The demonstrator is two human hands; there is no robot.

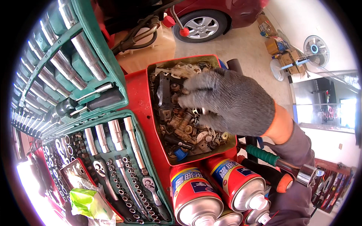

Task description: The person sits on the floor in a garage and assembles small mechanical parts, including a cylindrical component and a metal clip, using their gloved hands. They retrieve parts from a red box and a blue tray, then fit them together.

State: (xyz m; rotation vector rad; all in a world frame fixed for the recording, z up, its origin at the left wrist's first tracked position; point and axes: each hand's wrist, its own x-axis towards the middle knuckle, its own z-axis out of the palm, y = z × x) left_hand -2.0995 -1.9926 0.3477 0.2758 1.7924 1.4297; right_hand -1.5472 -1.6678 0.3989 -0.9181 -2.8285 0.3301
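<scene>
I'm in a garage with a red car [211, 15] far off. My gloved right hand [230, 103], fingers spread, digs in the red tray [140, 101] of rusty bolts, lying near-to-far beside the green socket case [113, 71].

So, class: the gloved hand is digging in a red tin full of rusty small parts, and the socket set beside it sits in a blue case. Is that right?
Not quite. The head view shows the socket set case is green, not blue. The rest holds: the gloved right hand reaches into the red tin of rusty small parts.
</scene>
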